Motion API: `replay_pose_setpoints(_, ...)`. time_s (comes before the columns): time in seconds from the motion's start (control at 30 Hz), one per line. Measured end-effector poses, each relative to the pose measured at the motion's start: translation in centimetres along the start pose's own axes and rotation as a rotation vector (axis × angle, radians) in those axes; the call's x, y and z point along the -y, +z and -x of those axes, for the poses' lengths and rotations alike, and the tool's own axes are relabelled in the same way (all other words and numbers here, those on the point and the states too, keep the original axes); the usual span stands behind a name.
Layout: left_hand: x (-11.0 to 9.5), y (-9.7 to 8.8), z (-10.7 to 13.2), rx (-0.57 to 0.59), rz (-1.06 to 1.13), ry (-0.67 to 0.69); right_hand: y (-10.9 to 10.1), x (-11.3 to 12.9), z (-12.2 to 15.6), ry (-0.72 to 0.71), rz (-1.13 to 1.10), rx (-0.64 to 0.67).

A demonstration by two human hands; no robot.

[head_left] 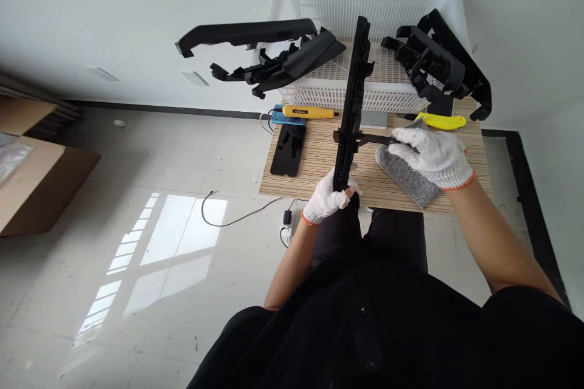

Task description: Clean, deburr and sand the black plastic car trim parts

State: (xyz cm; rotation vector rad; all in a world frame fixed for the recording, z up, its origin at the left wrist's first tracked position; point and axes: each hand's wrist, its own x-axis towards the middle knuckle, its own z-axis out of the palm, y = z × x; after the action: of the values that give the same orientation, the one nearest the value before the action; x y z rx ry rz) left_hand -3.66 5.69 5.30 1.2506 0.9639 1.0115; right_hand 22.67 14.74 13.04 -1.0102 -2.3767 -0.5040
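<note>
The long black plastic trim piece (351, 97) stands out over the middle of the table, its near end by the person's body and its far end overlapping the basket in the view. The left hand (326, 197), in a white knit glove with an orange cuff, is closed around that near end. The right hand (429, 155), gloved alike, is to the right of the piece, fingers pinched on a slim dark bar (376, 139) that reaches left to the piece's side; whether the bar is a separate tool or part of the piece, I cannot tell

Below the right hand, a grey cloth (406, 177) lies on the wood-grain table (319, 161). Just beyond that hand is a yellow-handled tool (441, 121). Left of the piece, a black smartphone (288, 151) lies near a yellow pen-shaped tool (308, 112), which rests over a blue holder (289, 117)

At the far side stands a white slotted plastic basket (314, 96). Black trim parts (312, 55) jut over its left side, and another black cluster (435, 64) leans over its right. On the floor to the left are a dark cable (241, 219) and, farther left, a cardboard box (50, 188)
</note>
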Motion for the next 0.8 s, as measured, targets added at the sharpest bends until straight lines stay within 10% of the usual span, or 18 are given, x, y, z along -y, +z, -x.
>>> replay_pose_setpoints(0.3, -0.5, 0.3, 0.1, -0.019, 0.236, -0.208, -0.5, -0.1, 0.0, -0.086, 0.013, 0.012)
replay_pose_setpoints(0.8, -0.5, 0.1, -0.5, 0.016, 0.287, -0.173, 0.2, 0.8, 1.1, -0.097, 0.038, 0.067)
